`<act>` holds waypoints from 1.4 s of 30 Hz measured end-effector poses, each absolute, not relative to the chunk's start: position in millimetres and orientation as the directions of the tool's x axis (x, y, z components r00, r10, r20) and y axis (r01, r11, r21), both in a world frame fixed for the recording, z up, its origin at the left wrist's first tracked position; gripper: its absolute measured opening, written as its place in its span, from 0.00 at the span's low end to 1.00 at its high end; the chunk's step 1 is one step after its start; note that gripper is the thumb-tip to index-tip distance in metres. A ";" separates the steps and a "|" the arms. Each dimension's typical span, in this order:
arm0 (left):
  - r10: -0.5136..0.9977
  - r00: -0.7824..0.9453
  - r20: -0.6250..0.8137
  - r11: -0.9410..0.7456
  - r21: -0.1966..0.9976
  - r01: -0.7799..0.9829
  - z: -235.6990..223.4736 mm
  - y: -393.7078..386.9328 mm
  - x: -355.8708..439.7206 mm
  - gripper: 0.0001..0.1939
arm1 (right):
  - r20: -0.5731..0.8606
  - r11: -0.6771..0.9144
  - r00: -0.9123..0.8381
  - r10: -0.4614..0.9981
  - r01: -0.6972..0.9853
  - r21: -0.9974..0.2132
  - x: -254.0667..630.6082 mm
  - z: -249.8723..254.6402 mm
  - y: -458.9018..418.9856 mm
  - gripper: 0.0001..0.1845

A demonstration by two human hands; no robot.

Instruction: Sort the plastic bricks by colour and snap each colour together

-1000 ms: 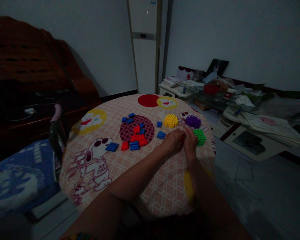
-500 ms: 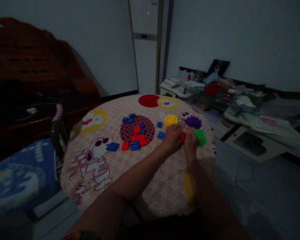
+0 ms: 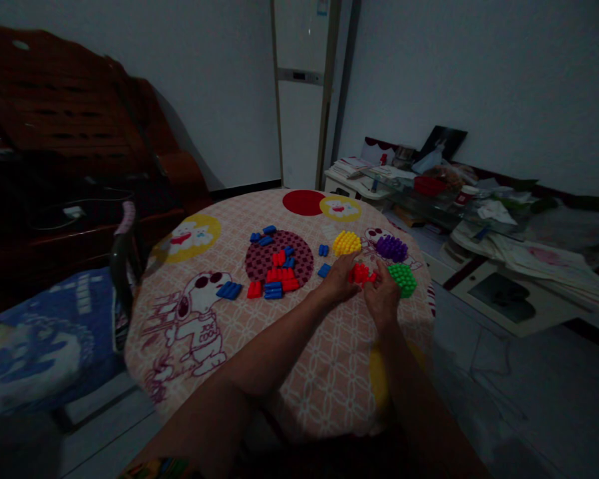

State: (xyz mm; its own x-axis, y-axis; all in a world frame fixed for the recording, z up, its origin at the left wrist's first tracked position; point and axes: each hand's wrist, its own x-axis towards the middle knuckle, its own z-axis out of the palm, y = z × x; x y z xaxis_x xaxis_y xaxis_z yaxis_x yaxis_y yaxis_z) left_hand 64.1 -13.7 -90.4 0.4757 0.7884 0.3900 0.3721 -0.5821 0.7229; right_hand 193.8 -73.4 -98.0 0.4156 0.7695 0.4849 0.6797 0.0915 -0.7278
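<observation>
On the right part of the table, a cluster of red toy building blocks (image 3: 363, 273) sits between my two hands. My left hand (image 3: 341, 279) curls round its left side, thumb and fingers against it. From the right, my right hand (image 3: 383, 291) grips the cluster's near right edge with bent fingers. Close beyond them lie a yellow block cluster (image 3: 347, 243), a purple block cluster (image 3: 392, 248) and a green block cluster (image 3: 402, 280). Beside my left wrist is a blue block (image 3: 324, 270), with a smaller blue block (image 3: 323, 250) behind it.
Loose red blocks (image 3: 281, 274) and blue blocks (image 3: 273, 290) lie on the patterned tablecloth (image 3: 309, 352) left of my hands. A chair with a blue cover (image 3: 50, 332) stands at left, before a wooden bench (image 3: 70, 120). A cluttered cabinet (image 3: 499, 279) is at right.
My hands have moved slightly apart, so more of the red cluster shows between them. The view has shifted a little, and the loose blocks lie as before.
</observation>
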 end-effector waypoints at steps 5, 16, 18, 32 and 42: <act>0.852 0.449 0.270 -0.470 0.773 0.427 -77.2 -19.1 56.1 0.46 | 0.498 0.101 0.358 0.790 0.725 -0.681 195.6 -100.9 -72.7 0.37; 0.844 0.491 0.217 -0.514 0.589 0.624 -63.2 -18.0 50.5 0.37 | 0.468 0.126 0.339 0.816 0.685 -0.717 198.5 -104.7 -71.3 0.36; 0.836 0.503 0.218 -0.531 0.552 0.643 -64.7 -19.0 54.0 0.38 | 0.465 0.139 0.338 0.818 0.668 -0.731 199.0 -105.1 -70.7 0.36; 0.807 0.529 0.263 -0.574 0.560 0.597 -79.5 -7.1 58.9 0.36 | 0.425 0.126 0.333 0.842 0.644 -0.755 200.1 -107.8 -67.9 0.37; 0.827 0.501 0.256 -0.550 0.559 0.621 -53.2 6.0 29.4 0.31 | 0.453 0.150 0.341 0.823 0.639 -0.754 201.6 -109.3 -69.0 0.36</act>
